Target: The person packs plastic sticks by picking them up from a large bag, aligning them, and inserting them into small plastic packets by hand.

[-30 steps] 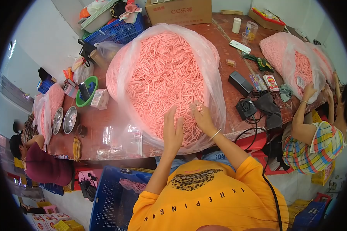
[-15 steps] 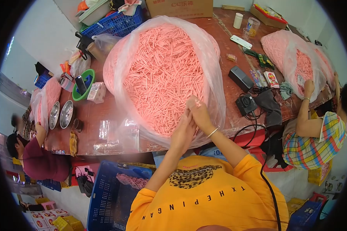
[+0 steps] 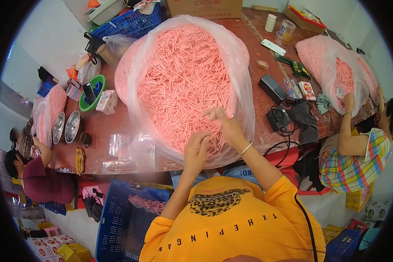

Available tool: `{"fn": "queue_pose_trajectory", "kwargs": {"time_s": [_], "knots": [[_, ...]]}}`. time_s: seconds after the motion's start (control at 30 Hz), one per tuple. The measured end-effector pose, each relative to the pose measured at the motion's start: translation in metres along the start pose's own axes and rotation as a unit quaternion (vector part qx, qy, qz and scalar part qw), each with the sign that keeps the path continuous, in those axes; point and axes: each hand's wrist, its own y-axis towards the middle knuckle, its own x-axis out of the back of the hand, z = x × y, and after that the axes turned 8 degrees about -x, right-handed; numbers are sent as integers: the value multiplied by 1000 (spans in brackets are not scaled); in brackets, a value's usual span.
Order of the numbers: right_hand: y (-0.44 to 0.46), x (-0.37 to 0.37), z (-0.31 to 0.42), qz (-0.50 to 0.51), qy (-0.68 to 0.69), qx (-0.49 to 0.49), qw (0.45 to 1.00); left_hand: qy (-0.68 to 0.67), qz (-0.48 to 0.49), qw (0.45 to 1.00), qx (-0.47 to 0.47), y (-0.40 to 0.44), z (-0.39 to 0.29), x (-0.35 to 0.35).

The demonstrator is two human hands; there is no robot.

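A large clear plastic bag [image 3: 244, 96], its mouth spread wide, is full of short thin pink sticks [image 3: 183, 78]. My left hand [image 3: 196, 150] is over the near edge of the heap, its fingers curled together; whatever they hold is hidden. My right hand [image 3: 229, 126] is just above and to the right, over the sticks. Its fingers are bent and drawn together at the surface of the heap, and I cannot make out what is between them. A small gap separates the two hands.
A blue crate [image 3: 113, 222] with pink pieces inside stands left of my lap. A green basin [image 3: 101, 87] and metal bowls [image 3: 73, 126] lie left of the bag. Right are a black speaker-like box [image 3: 273, 88] and cables. Co-workers sit at both sides by other pink bags [image 3: 314, 56].
My hands were together at the bag's near right side and have come apart. The left has moved left; the right now reaches over the sticks with its fingers pointing left.
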Motion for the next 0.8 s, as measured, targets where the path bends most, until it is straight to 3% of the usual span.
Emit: {"fn": "queue_pose_trajectory", "kwargs": {"time_s": [0.03,0.13,0.23,0.33,0.5,0.63,0.67,0.7,0.77,0.8], "knots": [[-2,1,0,-1,-71,8,997,18,-10,1000,-18,1,0,4],[-12,5,0,-6,-87,-118,989,59,-28,997,-47,3,-8,14],[-11,4,-19,-36,-192,-22,981,107,-33,989,-99,4,-9,15],[-13,5,-26,-35,-269,-60,961,142,-20,980,-136,-2,-6,11],[-16,7,-60,-70,-234,39,969,205,-59,966,-144,-16,4,34],[-17,17,-55,-40,-285,-14,958,281,-163,944,-46,-35,38,101],[-17,17,-56,-36,-289,3,957,309,-212,927,9,-38,45,118],[-19,17,-57,-33,-292,20,956,358,-240,903,0,-45,62,140],[-19,13,-59,-21,-303,32,952,490,-226,835,107,-57,74,173],[-19,13,-57,-16,-314,27,949,455,-239,849,120,-62,82,181]]}}
